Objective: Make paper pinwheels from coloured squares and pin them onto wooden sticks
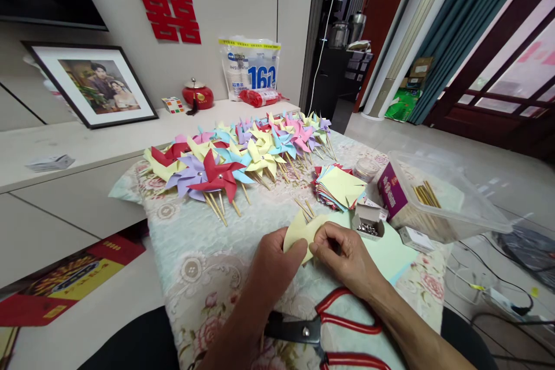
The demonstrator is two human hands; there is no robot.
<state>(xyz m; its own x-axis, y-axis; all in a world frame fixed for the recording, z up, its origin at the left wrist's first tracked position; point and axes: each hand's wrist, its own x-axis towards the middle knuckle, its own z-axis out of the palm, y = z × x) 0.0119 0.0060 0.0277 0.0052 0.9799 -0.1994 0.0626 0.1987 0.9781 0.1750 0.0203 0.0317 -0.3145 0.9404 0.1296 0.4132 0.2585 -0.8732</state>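
Observation:
Between my two hands is a pale yellow piece of paper (299, 228), partly folded, held above the table. My left hand (275, 260) grips its left side with the thumb on top. Fingers of my right hand (344, 254) pinch its right edge; whether they also hold something small is hidden. Just beyond the paper lie thin wooden sticks (306, 208). Red-handled scissors (310, 330) rest below my wrists. To the right, a small open box (367, 222) holds shiny metal pins, and behind it sits a stack of coloured paper squares (340, 186).
Many finished paper pinwheels (221, 176) on sticks cover the table's far side. A clear plastic bin (451, 217) with sticks stands at right, near a small white box (415, 239). Pale green sheets (392, 251) lie beneath. A framed photo (97, 84) leans on the cabinet.

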